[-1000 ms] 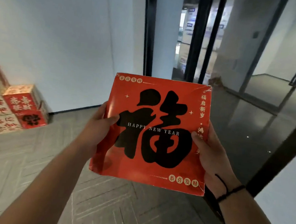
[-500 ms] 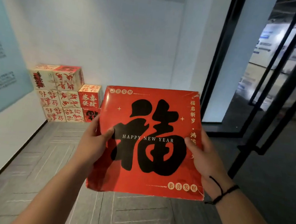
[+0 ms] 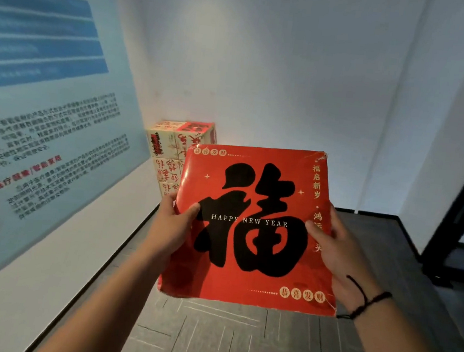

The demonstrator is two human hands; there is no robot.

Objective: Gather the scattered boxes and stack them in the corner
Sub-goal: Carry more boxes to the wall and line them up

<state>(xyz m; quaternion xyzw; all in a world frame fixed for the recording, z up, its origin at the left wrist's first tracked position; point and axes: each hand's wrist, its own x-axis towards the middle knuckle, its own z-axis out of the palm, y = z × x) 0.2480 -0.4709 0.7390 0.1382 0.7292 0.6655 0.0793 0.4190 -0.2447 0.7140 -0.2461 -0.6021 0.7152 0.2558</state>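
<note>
Far corner held stacked boxes (image 3: pixel 170 152); left hand (image 3: pixel 174 224) and right hand (image 3: pixel 337 250) gripped red box (image 3: pixel 251 226), best kept level for placement

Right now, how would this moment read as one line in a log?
carrying | red box held by left hand and right hand, both grip its sides | stack of boxes in corner ahead | not yet placed

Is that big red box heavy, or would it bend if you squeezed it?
The red box is probably light: the left hand and right hand hold it up by its side edges alone. Its torn, crumpled corners suggest thin card that dents easily. The glossy face may be slippery.
</note>
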